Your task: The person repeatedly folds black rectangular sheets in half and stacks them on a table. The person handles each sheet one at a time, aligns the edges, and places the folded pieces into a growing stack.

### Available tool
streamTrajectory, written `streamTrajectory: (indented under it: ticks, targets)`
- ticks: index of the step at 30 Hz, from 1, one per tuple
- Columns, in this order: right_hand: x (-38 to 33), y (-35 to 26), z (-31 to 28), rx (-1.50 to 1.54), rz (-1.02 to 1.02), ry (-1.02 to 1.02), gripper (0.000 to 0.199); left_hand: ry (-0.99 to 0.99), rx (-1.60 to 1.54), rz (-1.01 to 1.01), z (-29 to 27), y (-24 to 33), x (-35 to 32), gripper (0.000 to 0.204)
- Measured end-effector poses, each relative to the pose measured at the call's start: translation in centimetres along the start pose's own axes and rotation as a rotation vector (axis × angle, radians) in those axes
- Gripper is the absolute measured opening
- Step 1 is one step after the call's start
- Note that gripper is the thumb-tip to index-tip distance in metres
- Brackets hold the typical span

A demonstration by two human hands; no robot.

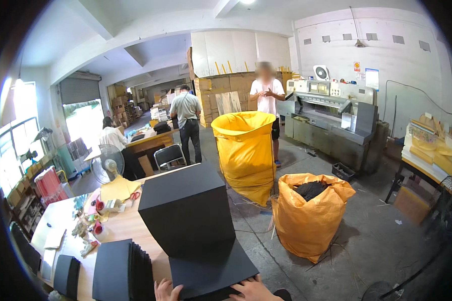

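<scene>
A stack of black cardboard sheets (211,268) lies at the table's near right edge, in front of a taller black stack (186,220) with a flat top. My left hand (166,291) grips the near left corner of the low stack, its thumb against the edge. At the near right corner my right hand (255,289) holds the same stack, fingers bent over its edge. The undersides of both hands are hidden. To the left stand a fanned pile of black folded boards (118,271) and a smaller black pile (66,276).
Tape rolls (100,230), red scissors (135,195) and yellow paper (119,188) lie on the wooden table (158,251). Beyond it stand a yellow sack (243,155) and an orange sack (311,220). A person (266,93) stands behind the yellow sack, near a large cutting machine (331,120).
</scene>
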State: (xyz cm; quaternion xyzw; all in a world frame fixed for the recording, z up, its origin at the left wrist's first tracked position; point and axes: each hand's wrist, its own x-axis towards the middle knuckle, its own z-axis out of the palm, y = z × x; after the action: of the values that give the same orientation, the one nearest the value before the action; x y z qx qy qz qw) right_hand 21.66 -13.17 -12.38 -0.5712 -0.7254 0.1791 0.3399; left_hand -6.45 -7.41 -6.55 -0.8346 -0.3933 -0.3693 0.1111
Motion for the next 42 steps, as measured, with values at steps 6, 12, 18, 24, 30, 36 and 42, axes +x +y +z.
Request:
streamTrajectory:
  ticks: [6, 12, 18, 24, 30, 36, 42]
  targets:
    - [-1.6, 6.0, 5.6, -0.146, -0.222, 0.304, 0.044, 0.051, -0.183, -0.046, -1.0, 2.6, -4.3, 0.029]
    - [-1.6, 7.5, 5.5, -0.236, -0.286, 0.334, 0.046, 0.211, -0.481, -0.717, 2.9, 4.8, -12.0, 0.033]
    - [-0.5, 7.3, 4.2, -0.291, -0.150, 0.140, 0.044, -0.127, -1.828, -1.761, 4.7, 1.5, -10.3, 0.040]
    - [-1.2, 2.6, 1.7, -0.271, -0.238, 0.232, 0.039, -0.199, -1.315, -1.535, -5.8, 2.4, -5.6, 0.032]
    - [-0.1, 2.1, 2.2, -0.378, -0.287, 0.309, 0.055, 0.519, -1.252, -1.145, -13.7, -4.2, -9.1, 0.054]
    - [-0.3, 2.0, 1.6, -0.415, -0.271, 0.300, 0.052, 0.714, -1.252, -1.083, -11.2, -15.6, -8.1, 0.020]
    - [-0.3, 1.8, 1.4, -0.416, -0.257, 0.281, 0.053, 0.580, -1.228, -1.378, -9.3, -19.1, -9.0, 0.019]
